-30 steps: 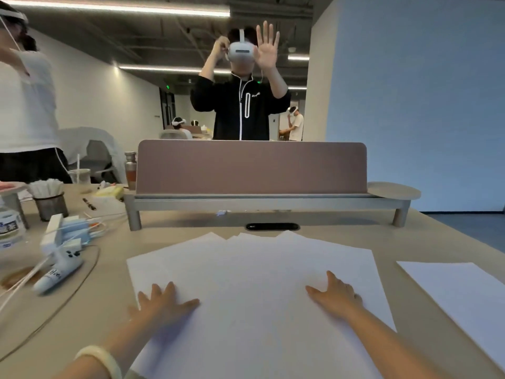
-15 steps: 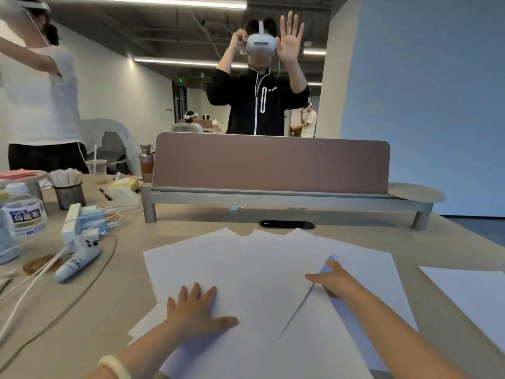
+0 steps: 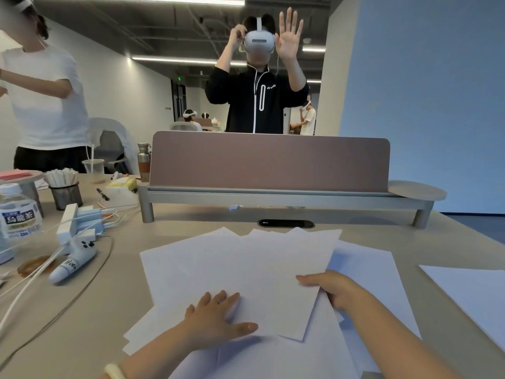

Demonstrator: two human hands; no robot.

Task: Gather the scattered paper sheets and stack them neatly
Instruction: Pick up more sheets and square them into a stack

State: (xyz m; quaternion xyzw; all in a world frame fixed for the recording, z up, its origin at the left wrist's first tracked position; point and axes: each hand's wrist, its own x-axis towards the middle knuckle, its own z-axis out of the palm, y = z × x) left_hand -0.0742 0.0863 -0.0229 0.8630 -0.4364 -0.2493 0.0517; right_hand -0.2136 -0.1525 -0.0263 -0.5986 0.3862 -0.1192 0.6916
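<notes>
Several white paper sheets [image 3: 235, 269] lie overlapped and fanned out on the beige table in front of me. My left hand [image 3: 216, 315] lies flat on them near the front, fingers spread. My right hand [image 3: 332, 288] pinches the right edge of the top sheet [image 3: 295, 269], thumb on top and fingers underneath, with that edge raised a little off the lower sheet [image 3: 377, 274]. One more white sheet [image 3: 470, 294] lies apart at the far right.
A pink desk divider on a metal rail [image 3: 273, 192] crosses the table behind the papers. At left sit a tea bottle [image 3: 19, 214], a white controller [image 3: 73, 261], cables, a power strip and a mesh cup [image 3: 65, 195]. Two people stand beyond the table.
My right hand has gone from lying flat to gripping the top sheet's right edge, drawing it left over the pile. My left hand slid toward the middle. The camera moved closer.
</notes>
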